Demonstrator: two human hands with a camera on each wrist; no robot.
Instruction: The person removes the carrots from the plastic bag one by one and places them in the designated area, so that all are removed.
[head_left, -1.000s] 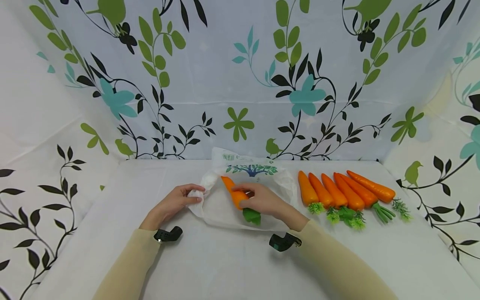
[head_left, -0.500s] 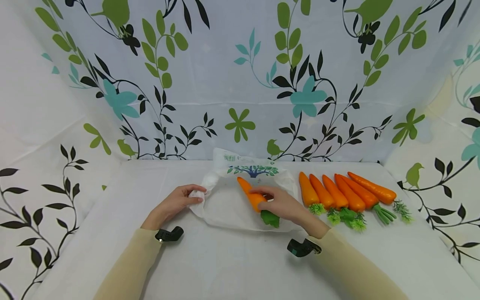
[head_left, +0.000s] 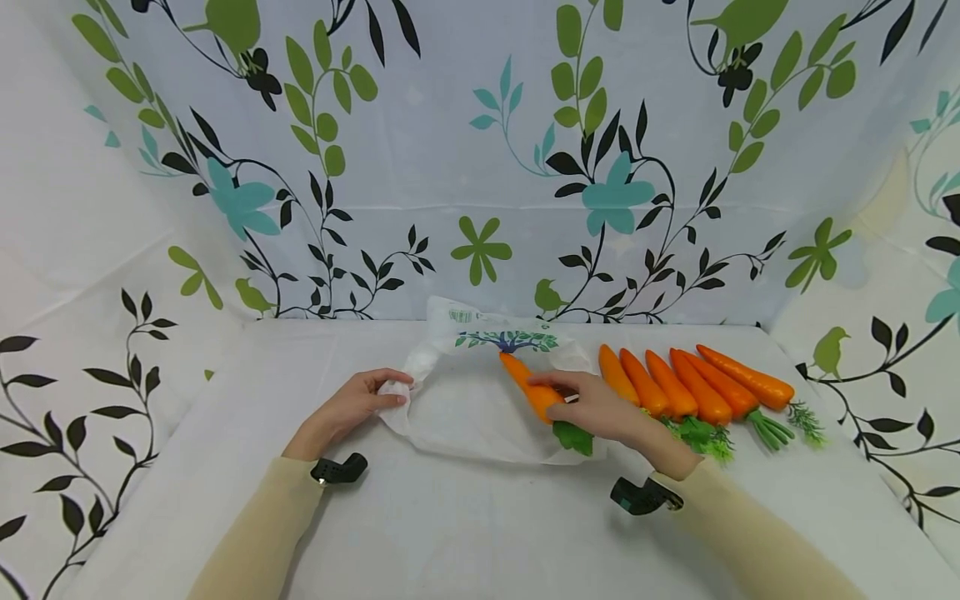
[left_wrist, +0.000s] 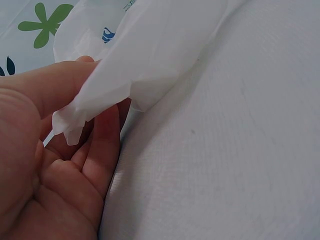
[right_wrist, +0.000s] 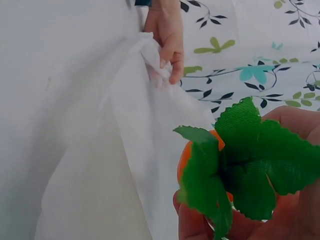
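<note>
In the head view my left hand [head_left: 356,410] pinches the left edge of a thin white plastic bag [head_left: 465,417] printed with a blue and green tree. The left wrist view shows the bunched bag edge [left_wrist: 95,100] between thumb and fingers. My right hand [head_left: 600,406] grips a carrot [head_left: 527,386] over the bag's right part, its tip pointing up and left toward the printed tree. Broad green leaves [right_wrist: 250,160] at the carrot's top end fill the right wrist view, hiding most of the carrot there.
A row of several orange carrots [head_left: 703,396] with green tops lies to the right of the bag, partly behind my right hand. A white cloth covers the table [head_left: 450,533]. A leaf-patterned curtain [head_left: 420,150] hangs along the back and sides.
My right hand has moved right across the bag with the carrot, from its middle toward the carrot row. My left hand has kept its hold on the bag edge.
</note>
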